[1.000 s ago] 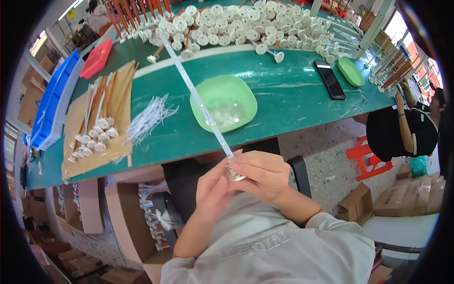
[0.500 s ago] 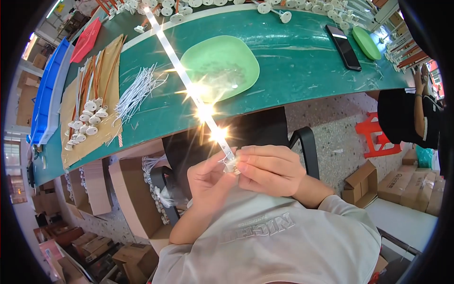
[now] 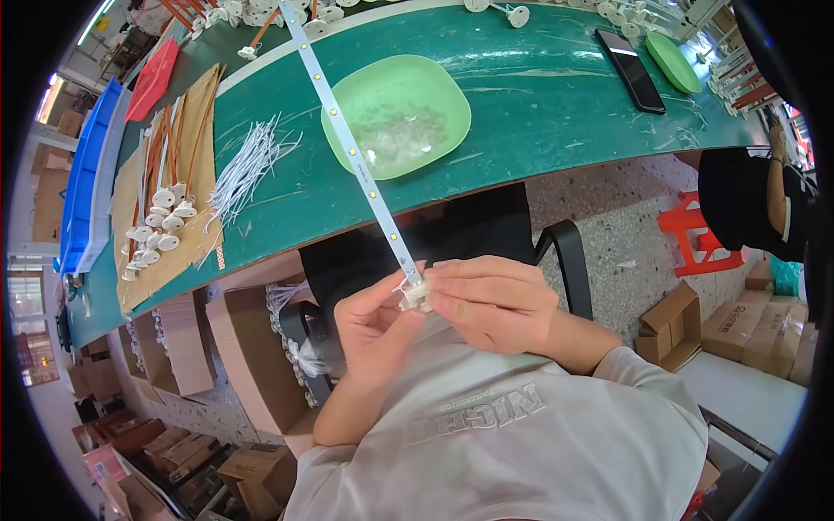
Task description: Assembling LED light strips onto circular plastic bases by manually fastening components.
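A long, narrow white LED strip (image 3: 359, 165) runs from in front of my body up across the green table, its small yellowish LEDs unlit. At its near end is a small white plastic fitting (image 3: 414, 297) with a thin white wire beside it. My left hand (image 3: 369, 321) pinches the fitting between thumb and fingers. From the other side, my right hand (image 3: 497, 306) closes on the same fitting with thumb and fingertips. Parts of the fitting are hidden by the fingers.
A green tray (image 3: 452, 95) with small clear pieces lies beneath the strip. Cut white wires (image 3: 252, 169) and white-capped parts (image 3: 161, 221) on cardboard lie left. A phone (image 3: 632, 74) and a green dish (image 3: 673, 61) are right. Another person's arm (image 3: 773, 191) shows far right.
The strip's LEDs were glowing brightly and are now dark. The fitting and both hands have shifted slightly left. The fingers stay closed around the strip's near end.
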Motion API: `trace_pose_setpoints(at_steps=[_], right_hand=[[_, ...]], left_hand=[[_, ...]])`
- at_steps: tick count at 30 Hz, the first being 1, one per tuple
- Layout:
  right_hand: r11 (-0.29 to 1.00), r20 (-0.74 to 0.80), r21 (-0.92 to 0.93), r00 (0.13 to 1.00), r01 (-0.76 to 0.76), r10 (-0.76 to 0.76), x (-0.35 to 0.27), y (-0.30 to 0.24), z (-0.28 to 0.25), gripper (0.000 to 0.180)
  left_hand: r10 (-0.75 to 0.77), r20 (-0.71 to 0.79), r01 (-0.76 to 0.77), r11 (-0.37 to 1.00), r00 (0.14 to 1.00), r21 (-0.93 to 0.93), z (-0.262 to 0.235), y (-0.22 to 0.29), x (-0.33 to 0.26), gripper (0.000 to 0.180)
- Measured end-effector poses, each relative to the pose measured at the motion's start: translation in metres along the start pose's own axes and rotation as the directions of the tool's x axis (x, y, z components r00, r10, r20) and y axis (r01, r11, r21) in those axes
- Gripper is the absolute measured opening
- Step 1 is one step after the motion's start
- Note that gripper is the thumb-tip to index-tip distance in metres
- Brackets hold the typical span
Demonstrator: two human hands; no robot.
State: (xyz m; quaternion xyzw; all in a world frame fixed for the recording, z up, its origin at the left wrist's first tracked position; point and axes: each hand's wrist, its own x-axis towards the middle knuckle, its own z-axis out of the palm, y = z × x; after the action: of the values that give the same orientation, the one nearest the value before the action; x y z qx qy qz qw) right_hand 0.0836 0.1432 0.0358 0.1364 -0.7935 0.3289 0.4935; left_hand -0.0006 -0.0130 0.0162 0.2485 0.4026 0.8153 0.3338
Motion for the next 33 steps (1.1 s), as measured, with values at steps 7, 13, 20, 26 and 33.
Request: trace_pose_setpoints(at_steps=[7,13,20,26,33], right_hand=[[0.486,0.166,0.652,0.735,-0.583,0.658,0.006,-0.007,-0.003,0.041],[0.418,0.241,0.626,0.674,-0.658,0.698,0.002,-0.003,-0.004,0.033],[0.275,0.290,0.710,0.624,-0.649,0.725,0.001,0.000,-0.006,0.030],[0.264,0.308,0.699,0.613,-0.665,0.727,0.005,0.004,-0.011,0.022],[0.348,0.293,0.627,0.624,-0.697,0.724,0.016,0.010,-0.013,0.011]], left_hand=[[0.355,0.262,-0.355,0.230,0.897,0.906,0.022,0.034,0.019,0.036],[0.470,0.396,-0.432,-0.035,0.789,0.901,0.023,0.031,0.019,0.041],[0.503,0.420,-0.466,-0.039,0.755,0.884,0.022,0.029,0.019,0.048],[0.504,0.423,-0.474,-0.030,0.753,0.880,0.019,0.028,0.020,0.044],[0.356,0.228,-0.352,0.337,0.906,0.873,0.013,0.027,0.014,0.033]])
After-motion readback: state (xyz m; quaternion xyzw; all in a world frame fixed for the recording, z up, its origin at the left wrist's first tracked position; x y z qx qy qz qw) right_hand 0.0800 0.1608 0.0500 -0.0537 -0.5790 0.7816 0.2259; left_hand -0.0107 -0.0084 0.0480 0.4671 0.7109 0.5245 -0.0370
